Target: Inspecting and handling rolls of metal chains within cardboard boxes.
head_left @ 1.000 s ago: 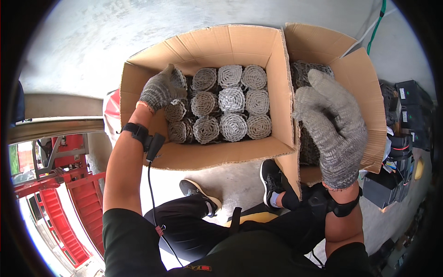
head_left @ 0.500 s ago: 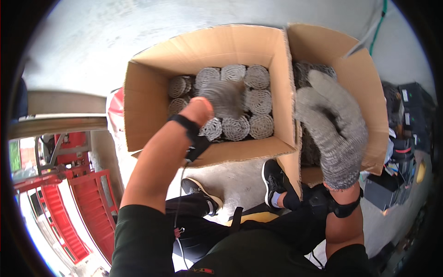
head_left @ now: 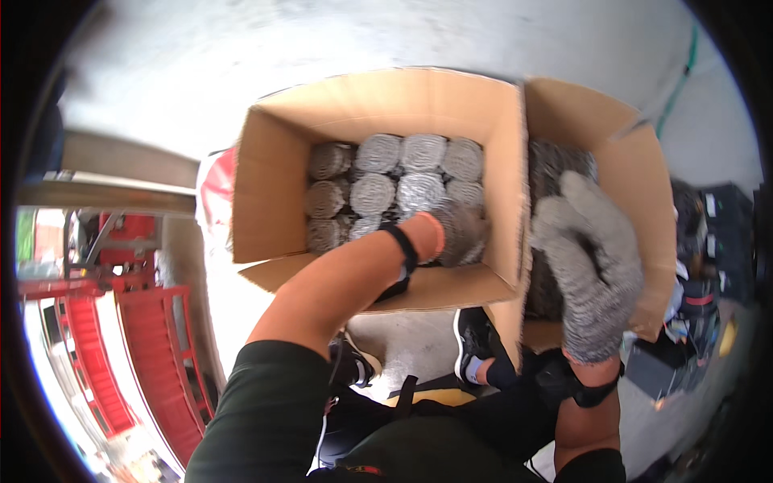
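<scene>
Rolls (head_left: 378, 153) of grey, ridged strip stand packed in rows in a cardboard box, most of them left of my left grip or beyond it. That left grip (head_left: 460, 233), in a grey knit glove, is down inside the box (head_left: 270, 185), over its near right corner. It covers the rolls beneath; the fingertips are turned away and blurred, so I cannot tell whether they pinch a roll or merely touch one. Four rolls show in the row furthest beyond this grip, coiled ends up. Just past my knuckles another one shows, partly covered.

My right grip (head_left: 600, 278), gloved too, hangs over a second box (head_left: 636, 169), just right of the first. Its fingers curve loosely, spread from one another with a dark gap between, and I see nothing pinched there. Beyond and beside it lie dark ridged pieces (head_left: 560, 161); whether the glove touches them I cannot tell.

Just behind the left grip a black strap (head_left: 400, 245) circles my wrist. My shoe (head_left: 475, 334) is on the floor, nearer me than the boxes. Far left of both grips is a red frame (head_left: 161, 354); off to their right stand black cases (head_left: 729, 209).
</scene>
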Available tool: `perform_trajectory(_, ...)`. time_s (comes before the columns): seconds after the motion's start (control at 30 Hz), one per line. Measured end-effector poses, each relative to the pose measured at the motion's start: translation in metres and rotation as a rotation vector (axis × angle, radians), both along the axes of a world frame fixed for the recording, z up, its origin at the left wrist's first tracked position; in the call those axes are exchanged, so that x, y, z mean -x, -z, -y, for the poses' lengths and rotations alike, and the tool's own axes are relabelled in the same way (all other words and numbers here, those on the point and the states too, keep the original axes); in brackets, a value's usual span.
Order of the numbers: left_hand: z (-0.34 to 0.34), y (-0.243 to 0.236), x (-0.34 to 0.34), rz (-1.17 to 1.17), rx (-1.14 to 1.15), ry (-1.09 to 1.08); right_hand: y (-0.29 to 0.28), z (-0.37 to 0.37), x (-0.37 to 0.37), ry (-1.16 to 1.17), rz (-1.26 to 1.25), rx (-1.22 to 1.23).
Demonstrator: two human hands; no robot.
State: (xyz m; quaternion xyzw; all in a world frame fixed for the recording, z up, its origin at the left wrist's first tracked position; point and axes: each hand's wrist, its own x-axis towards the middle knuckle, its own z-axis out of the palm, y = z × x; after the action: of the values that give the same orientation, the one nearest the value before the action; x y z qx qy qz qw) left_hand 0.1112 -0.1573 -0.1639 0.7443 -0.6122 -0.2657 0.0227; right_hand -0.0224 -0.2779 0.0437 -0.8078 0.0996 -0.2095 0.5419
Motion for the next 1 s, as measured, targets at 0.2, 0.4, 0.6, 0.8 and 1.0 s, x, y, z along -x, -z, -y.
perform_trajectory(0.2,-0.009,-0.020,0.002,-0.004,0.053,0.032,0.005,0.004,-0.006,-0.130,0.070,-0.127)
perform_trajectory(0.4,0.001,-0.044,0.010,-0.060,-0.122,-0.008,0.009,0.011,-0.002,-0.137,0.102,-0.134)
perform_trajectory(0.6,-0.021,0.016,0.012,-0.068,0.261,-0.110,0.004,0.005,-0.006,-0.116,0.079,-0.151)
perform_trajectory(0.8,-0.019,0.060,0.010,-0.186,0.272,-0.132,0.002,0.000,-0.007,-0.152,0.019,-0.230)
perform_trajectory(1.0,-0.008,-0.034,-0.017,0.024,-0.171,-0.198,0.012,0.008,-0.011,-0.165,-0.055,-0.029)
